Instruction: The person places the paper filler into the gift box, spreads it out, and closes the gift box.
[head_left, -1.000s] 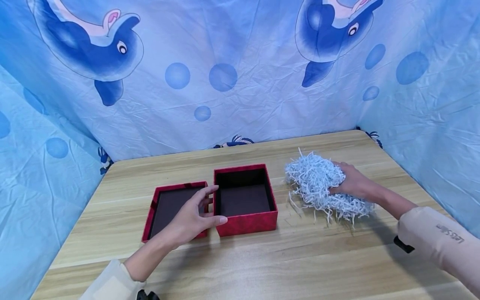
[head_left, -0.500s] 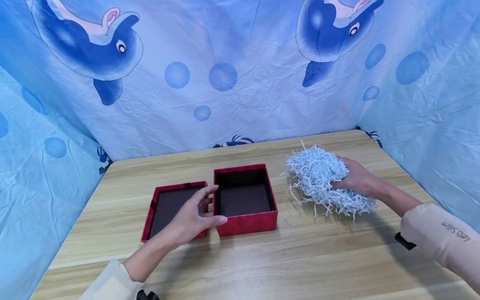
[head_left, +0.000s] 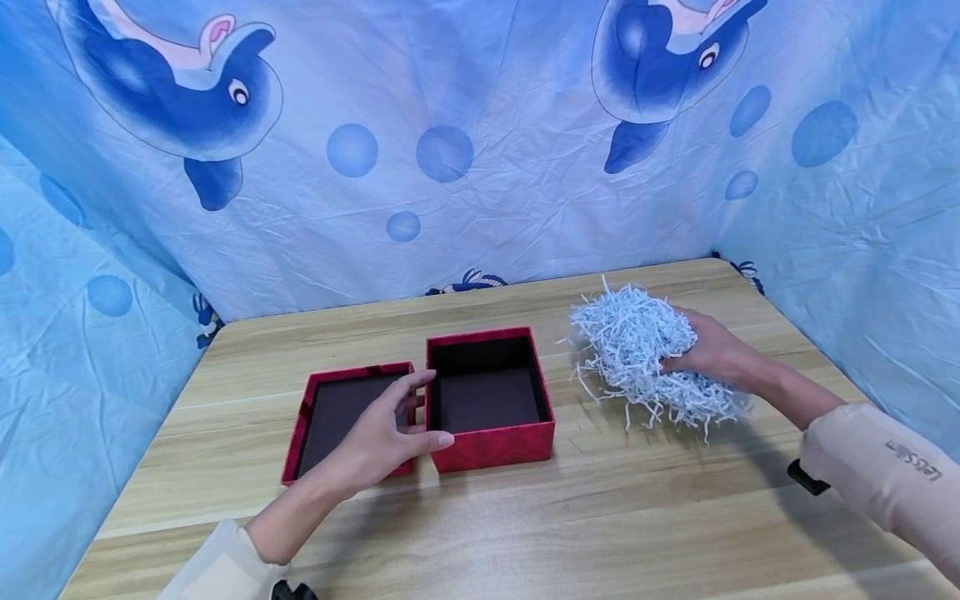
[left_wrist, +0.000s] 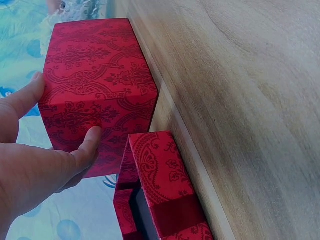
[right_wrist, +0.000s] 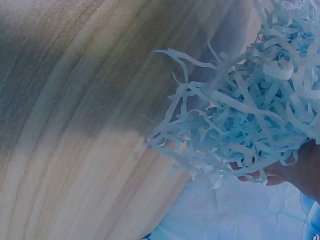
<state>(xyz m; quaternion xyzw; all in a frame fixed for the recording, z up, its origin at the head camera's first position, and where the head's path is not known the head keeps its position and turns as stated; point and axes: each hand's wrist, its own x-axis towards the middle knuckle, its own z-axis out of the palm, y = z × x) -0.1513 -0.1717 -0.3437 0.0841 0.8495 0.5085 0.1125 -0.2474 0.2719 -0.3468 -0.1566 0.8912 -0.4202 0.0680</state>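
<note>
A red patterned box [head_left: 495, 447] with a dark inside stands uncovered on the table. My left hand [head_left: 375, 442] lies at its left side, fingers fairly straight, with the thumb by the near face. In the left wrist view the fingertips rest on the patterned side of the box [left_wrist: 100, 65]. To the right, my right hand [head_left: 712, 350] grips a bundle of pale blue shredded paper [head_left: 633, 342]. Loose strands hang from the bundle, and the paper hides most of the fingers. Seen from the right wrist, the shredded paper [right_wrist: 260, 110] covers the fingertips too.
A shallow red lid [head_left: 297, 437] lies inside-up just left of the box, partly behind the left hand. Both sit on a wood-grain table [head_left: 525, 533]. A blue dolphin-print cloth [head_left: 510, 208] hangs behind and along the sides. A few stray paper shreds lie right of the box.
My right hand has risen slightly and moved a little away from me, lifting the shredded paper with it. The left hand, box and lid have stayed put.
</note>
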